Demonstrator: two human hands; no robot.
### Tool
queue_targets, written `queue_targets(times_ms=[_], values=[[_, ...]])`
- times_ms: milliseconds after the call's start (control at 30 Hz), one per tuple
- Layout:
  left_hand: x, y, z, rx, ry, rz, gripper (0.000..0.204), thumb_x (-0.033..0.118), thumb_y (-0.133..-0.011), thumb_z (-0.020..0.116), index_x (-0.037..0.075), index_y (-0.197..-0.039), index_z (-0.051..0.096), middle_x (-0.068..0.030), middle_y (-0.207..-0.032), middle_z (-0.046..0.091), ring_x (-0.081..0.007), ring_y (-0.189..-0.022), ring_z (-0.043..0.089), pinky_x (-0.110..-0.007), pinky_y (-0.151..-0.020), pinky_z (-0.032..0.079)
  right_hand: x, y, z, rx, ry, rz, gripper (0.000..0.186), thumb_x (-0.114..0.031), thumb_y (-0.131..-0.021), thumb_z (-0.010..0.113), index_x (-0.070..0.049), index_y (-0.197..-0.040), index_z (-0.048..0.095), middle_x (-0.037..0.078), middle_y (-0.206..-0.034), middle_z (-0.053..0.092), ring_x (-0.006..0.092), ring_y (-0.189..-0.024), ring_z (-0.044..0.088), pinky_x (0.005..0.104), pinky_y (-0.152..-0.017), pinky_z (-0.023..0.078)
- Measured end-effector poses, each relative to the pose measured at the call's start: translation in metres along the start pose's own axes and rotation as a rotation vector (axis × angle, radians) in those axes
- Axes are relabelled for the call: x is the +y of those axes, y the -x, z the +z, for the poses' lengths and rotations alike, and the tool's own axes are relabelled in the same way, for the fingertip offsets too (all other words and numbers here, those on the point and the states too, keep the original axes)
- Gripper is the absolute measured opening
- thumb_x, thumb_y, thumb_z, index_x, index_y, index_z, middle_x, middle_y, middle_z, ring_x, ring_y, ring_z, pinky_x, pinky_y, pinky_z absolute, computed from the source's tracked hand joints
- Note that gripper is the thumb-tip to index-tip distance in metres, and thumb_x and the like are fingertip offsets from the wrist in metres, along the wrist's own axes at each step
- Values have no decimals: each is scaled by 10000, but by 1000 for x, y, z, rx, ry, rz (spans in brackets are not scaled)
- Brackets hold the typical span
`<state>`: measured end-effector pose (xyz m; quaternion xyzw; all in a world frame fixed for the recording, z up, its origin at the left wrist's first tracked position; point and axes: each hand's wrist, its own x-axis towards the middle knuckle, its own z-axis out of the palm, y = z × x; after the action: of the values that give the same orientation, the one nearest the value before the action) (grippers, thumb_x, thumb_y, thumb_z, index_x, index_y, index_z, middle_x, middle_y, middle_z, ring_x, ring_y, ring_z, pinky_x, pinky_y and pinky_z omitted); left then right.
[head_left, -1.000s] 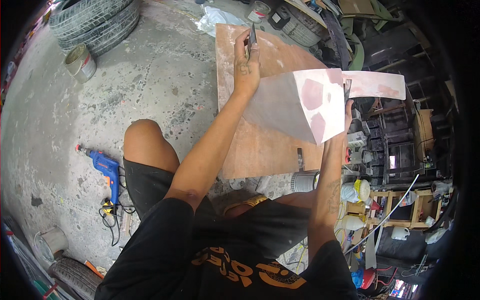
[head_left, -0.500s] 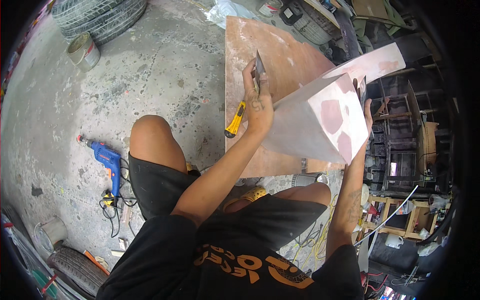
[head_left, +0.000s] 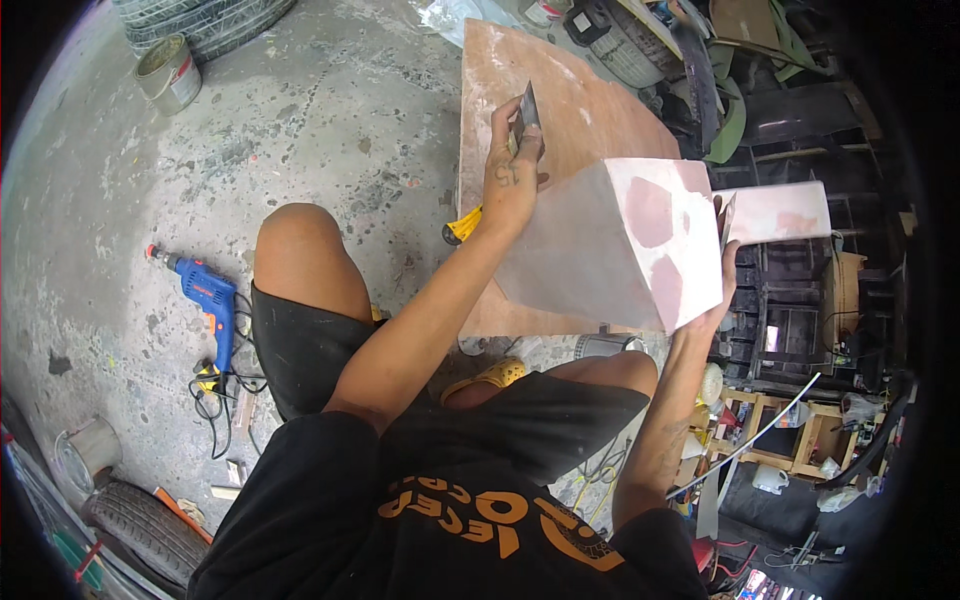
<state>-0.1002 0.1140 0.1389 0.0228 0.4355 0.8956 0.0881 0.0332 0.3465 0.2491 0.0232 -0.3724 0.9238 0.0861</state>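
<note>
My left hand (head_left: 512, 180) is closed on a scraper (head_left: 529, 104), its pointed metal blade sticking up past thumb and forefinger. Beside it is a large angular grey piece (head_left: 570, 250) with a white end face (head_left: 688, 240) patched in pinkish filler. The piece is tilted up over a plywood board (head_left: 560, 90). My right hand (head_left: 722, 290) grips the end face's right edge; a thin dark, blade-like thing shows at its fingers, its kind unclear. A yellow and black utility knife (head_left: 462, 227) lies on the board, partly hidden by my left wrist.
A blue drill (head_left: 208, 290) with a black cord lies on the concrete floor at left. An open can (head_left: 168, 75) stands near stacked tyres (head_left: 215, 30). Wooden crate frames (head_left: 790, 430) and a long white rod (head_left: 745, 440) are at right.
The angular piece has turned, its end face shifting left and its long arm swinging lower at right. Both hands stay on their holds; the left one has risen slightly.
</note>
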Motion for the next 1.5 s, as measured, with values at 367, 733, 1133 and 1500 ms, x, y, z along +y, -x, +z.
queue_targets(times_ms=[367, 733, 1133, 1500], values=[[-16, -22, -13, 137, -22, 207, 492, 193, -1009, 560, 136, -1465, 386, -149, -1362, 522, -234, -1211, 516, -357, -1036, 418, 2, 6, -29, -53, -200, -158, 497, -264, -1055, 493, 50, -1436, 437, 198, -1476, 490, 293, -1371, 465, 466, -1213, 286], [82, 54, -51, 97, 203, 358, 511, 53, -922, 617, 79, -1399, 436, -85, -1229, 595, -183, -1117, 583, -324, -996, 467, 20, -12, -3, 220, -131, -495, 479, -198, -1042, 506, 138, -1370, 409, 269, -1412, 501, 369, -1353, 463, 475, -1218, 337], [123, 144, -52, -38, -526, 483, 449, 31, -937, 622, -10, -1374, 523, -106, -1302, 598, -214, -1218, 545, -358, -1068, 395, -3, 99, 78, 429, 318, -413, 454, -196, -992, 615, 24, -1372, 501, 131, -1361, 566, 225, -1249, 551, 515, -1043, 479], [218, 138, -29, -810, -1129, 1085, 550, -10, -741, 654, 88, -1282, 644, -76, -1258, 639, -309, -1092, 575, -414, -963, 439, 43, 94, 199, 271, 1188, -42, 327, -274, -982, 620, 38, -1047, 691, 57, -891, 698, 116, -773, 622, 275, -727, 480]])
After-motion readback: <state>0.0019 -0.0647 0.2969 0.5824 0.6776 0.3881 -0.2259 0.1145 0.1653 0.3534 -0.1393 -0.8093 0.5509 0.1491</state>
